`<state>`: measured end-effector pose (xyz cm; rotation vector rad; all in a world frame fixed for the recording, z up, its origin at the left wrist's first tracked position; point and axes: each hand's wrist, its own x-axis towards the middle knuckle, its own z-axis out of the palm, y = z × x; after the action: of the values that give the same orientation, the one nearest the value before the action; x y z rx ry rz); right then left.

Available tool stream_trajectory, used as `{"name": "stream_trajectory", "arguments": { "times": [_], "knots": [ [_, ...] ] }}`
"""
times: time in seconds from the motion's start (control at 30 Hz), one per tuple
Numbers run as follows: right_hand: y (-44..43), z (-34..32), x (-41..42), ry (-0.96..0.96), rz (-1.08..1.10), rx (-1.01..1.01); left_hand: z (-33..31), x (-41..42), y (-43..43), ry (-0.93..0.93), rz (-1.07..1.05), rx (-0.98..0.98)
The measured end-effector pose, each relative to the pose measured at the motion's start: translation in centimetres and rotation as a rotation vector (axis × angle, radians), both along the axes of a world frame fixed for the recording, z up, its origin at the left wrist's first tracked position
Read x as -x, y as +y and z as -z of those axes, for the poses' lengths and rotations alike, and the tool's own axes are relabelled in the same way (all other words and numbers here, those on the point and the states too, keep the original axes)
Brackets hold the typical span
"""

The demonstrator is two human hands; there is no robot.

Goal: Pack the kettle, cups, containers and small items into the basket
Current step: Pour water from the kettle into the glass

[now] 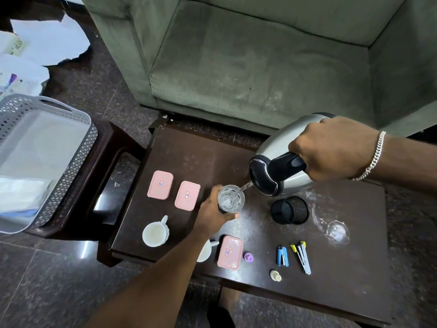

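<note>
My right hand (pixel 333 147) grips the black handle of a steel kettle (pixel 274 159), tilted so water streams from its spout. The stream falls into a clear glass (pixel 230 197) that my left hand (pixel 212 214) holds upright on the dark table (pixel 354 268). Three pink lidded containers lie flat: two side by side (pixel 160 184) (pixel 187 194), one nearer me (pixel 230 252). One white cup (pixel 156 233) stands at the left; a second white cup (pixel 205 250) is partly hidden by my left forearm. The grey perforated basket (pixel 71 162) sits on a stool at the left.
On the table stand a black mesh pen holder (pixel 289 210), a blue stapler (pixel 282 255), a yellow-and-silver stapler (pixel 302 256), a small purple cap (pixel 248 256) and a small cream bottle (pixel 275 275). Water is spilled at the right (pixel 335 230). A green sofa (pixel 260 67) stands behind.
</note>
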<state>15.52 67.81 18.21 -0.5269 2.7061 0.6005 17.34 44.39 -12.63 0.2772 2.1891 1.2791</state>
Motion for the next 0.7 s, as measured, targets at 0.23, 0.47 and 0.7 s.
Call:
{"name": "stream_trajectory", "arguments": {
  "times": [0.23,0.47,0.7],
  "knots": [
    [0.1,-1.6,0.4,0.001,-0.012,-0.066,0.2,0.0,-0.1,-0.009,-0.001,-0.004],
    [-0.1,-2.2,0.3,-0.008,-0.021,-0.082,0.1,0.0,-0.1,-0.007,0.003,0.006],
    [0.3,-1.7,0.3,-0.038,0.001,-0.019,0.2,0.1,0.0,-0.006,0.0,0.018]
  ]
}}
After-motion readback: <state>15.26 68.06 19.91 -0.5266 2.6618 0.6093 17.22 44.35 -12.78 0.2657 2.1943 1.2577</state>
